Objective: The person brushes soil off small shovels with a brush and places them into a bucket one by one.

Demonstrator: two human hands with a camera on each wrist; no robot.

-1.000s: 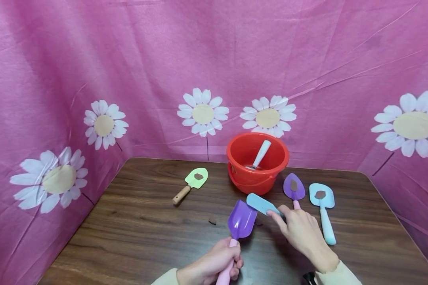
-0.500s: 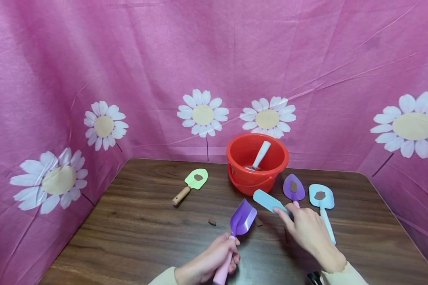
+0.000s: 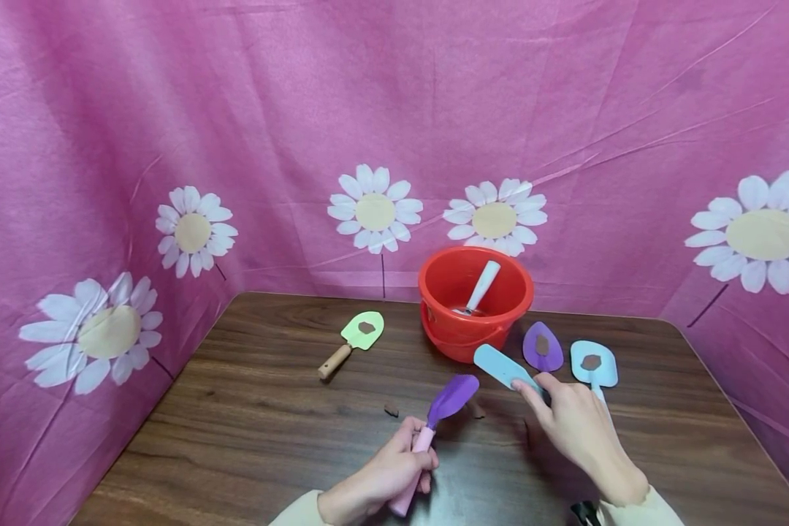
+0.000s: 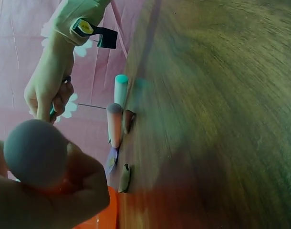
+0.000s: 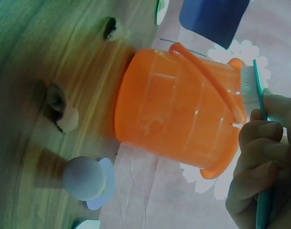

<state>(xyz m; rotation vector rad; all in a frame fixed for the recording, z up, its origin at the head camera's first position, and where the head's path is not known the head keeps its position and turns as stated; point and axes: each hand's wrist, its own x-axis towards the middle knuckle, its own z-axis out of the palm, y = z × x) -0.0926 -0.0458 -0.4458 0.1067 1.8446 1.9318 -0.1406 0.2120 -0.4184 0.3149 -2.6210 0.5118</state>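
My left hand (image 3: 394,464) grips the pink handle of a purple hand shovel (image 3: 454,398), held above the table with its blade tilted to one side. In my right hand (image 3: 575,424) is a light blue brush (image 3: 502,365), pinched by thumb and fingers; its pale bristles (image 5: 249,88) show in the right wrist view. Brown fragments lie on the wood: one (image 3: 391,410) left of the shovel, another (image 3: 478,411) just right of its blade, and a third (image 3: 527,431) beside the right hand. In the left wrist view, the handle's end (image 4: 36,152) covers part of the left hand.
Behind the hands stands a red bucket (image 3: 460,336) with a white-handled tool (image 3: 483,286) inside. A green shovel (image 3: 361,330) lies left. A purple shovel (image 3: 540,347) and a light blue shovel (image 3: 593,364) lie right, each with a brown patch. Pink flowered cloth (image 3: 302,109) surrounds the table.
The left hand has turned the purple shovel, so its blade has rolled from facing up to sideways. The right hand and brush have moved right, away from the blade.
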